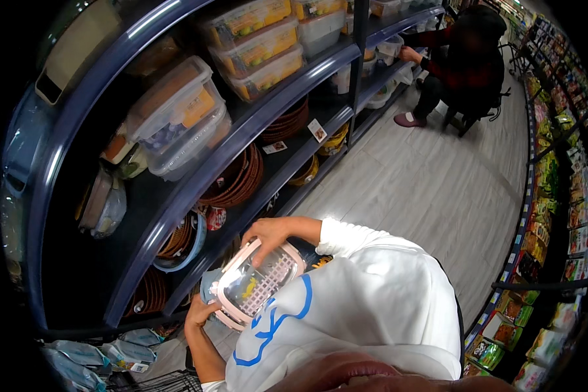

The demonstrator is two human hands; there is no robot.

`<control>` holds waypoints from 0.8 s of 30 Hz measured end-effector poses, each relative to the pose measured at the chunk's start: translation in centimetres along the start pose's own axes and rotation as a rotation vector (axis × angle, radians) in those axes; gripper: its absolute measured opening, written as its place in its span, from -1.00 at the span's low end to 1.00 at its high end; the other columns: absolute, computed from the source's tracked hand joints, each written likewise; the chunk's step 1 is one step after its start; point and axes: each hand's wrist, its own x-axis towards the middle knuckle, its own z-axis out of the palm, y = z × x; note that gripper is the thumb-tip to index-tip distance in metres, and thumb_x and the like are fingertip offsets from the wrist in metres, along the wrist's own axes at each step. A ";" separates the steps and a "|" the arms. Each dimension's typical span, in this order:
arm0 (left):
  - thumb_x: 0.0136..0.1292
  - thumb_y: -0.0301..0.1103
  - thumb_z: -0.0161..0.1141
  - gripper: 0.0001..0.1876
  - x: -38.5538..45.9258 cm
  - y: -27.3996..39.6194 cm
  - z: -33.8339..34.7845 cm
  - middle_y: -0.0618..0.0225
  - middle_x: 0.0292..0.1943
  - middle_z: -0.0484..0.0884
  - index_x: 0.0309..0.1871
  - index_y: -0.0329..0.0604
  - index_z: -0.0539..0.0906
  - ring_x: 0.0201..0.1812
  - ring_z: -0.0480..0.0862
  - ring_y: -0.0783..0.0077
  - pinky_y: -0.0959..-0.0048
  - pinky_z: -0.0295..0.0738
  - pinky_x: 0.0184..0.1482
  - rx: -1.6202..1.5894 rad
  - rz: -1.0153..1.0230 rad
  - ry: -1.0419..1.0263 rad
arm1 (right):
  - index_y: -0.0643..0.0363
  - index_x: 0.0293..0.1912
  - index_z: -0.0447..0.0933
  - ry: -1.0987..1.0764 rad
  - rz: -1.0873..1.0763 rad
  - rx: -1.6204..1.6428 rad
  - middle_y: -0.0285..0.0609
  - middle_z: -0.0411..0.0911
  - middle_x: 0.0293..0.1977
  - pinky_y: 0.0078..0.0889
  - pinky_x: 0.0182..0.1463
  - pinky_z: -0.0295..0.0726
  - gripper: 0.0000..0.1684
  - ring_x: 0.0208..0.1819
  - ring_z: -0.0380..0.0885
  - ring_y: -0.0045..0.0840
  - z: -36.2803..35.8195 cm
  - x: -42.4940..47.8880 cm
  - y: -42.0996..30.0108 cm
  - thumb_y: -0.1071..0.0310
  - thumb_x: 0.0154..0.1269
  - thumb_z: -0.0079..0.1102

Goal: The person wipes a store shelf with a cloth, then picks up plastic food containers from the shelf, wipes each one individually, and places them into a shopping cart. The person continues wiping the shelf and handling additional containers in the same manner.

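A clear food container (269, 274) with pale pink edging bears a pink grid print and a yellow animal figure. It is tilted in front of my chest, between both hands. My right hand (269, 237) grips its upper edge, with fingers over the rim and the thumb on the clear face. At the lower left corner, my left hand (202, 309) holds the pink edging, its thumb on top. Behind that corner shows a grey-blue item (209, 285), partly hidden and too unclear to name.
Shelves (274, 105) carry stacked clear plastic storage boxes (186, 112) and brown woven baskets (245, 181). A wire cart (171, 382) and light-blue packages (81, 355) are at lower left. Up the aisle another person (460, 73) sits low by the shelves. Packaged goods (514, 308) line the right side.
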 end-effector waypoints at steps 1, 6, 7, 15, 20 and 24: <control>-0.18 -0.42 0.49 -0.45 0.2 0.1 0.4 0.35 -0.13 0.68 -0.01 -0.32 0.64 -0.15 0.62 0.46 0.42 0.49 -0.02 -0.022 0.033 0.008 | 0.26 -0.01 0.60 0.007 -0.041 -0.026 -0.03 0.65 -0.15 -0.37 -0.02 0.57 -0.22 -0.11 0.64 -0.28 -0.5 0.0 -0.8 -0.14 -0.12 0.48; -0.04 -0.39 0.41 -0.57 2.0 0.3 1.3 0.35 -0.14 0.68 -0.04 -0.31 0.66 -0.16 0.62 0.48 0.42 0.50 -0.07 -0.115 0.089 0.026 | 0.26 -0.11 0.64 0.038 -0.110 -0.282 -0.01 0.65 -0.20 -0.28 -0.09 0.56 -0.23 -0.16 0.64 -0.22 -2.2 0.1 -5.1 -0.18 -0.19 0.48; 0.00 -0.37 0.40 -0.59 2.4 0.7 1.3 0.35 -0.15 0.68 -0.04 -0.30 0.66 -0.16 0.62 0.49 0.42 0.50 -0.07 -0.147 0.084 0.029 | 0.26 -0.11 0.64 0.023 -0.086 -0.321 -0.01 0.66 -0.20 -0.27 -0.09 0.57 -0.22 -0.16 0.64 -0.22 -2.4 0.3 -5.6 -0.21 -0.19 0.46; 0.14 -0.39 0.34 -0.48 2.7 0.8 3.2 0.26 0.08 0.58 0.19 -0.26 0.49 -0.01 0.59 0.35 0.33 0.51 0.06 -0.528 0.048 0.129 | 0.15 -0.03 0.62 -0.177 0.156 -0.421 -0.02 0.66 -0.18 -0.17 -0.04 0.55 -0.17 -0.09 0.62 -0.17 -0.4 4.1 -8.0 -0.34 -0.11 0.32; 0.14 -0.07 0.37 -0.51 3.4 -0.9 -1.9 0.28 -0.08 0.67 0.03 -0.24 0.63 -0.09 0.58 0.44 0.41 0.46 0.03 -0.197 0.115 0.281 | 0.09 0.14 0.47 -0.091 -0.257 -0.570 -0.08 0.38 0.22 -0.17 0.24 0.29 -0.42 0.22 0.35 -0.18 1.2 4.3 -11.6 0.22 0.09 0.31; 0.21 -0.14 0.32 -0.61 -5.7 7.2 -7.2 0.38 -0.13 0.69 -0.01 -0.22 0.67 -0.09 0.60 0.51 0.49 0.45 0.07 -0.167 0.277 0.261 | 0.08 0.10 0.48 -0.152 -0.458 -0.483 -0.10 0.41 0.18 -0.17 0.25 0.28 -0.47 0.20 0.37 -0.19 5.0 5.8 -9.9 0.23 0.10 0.30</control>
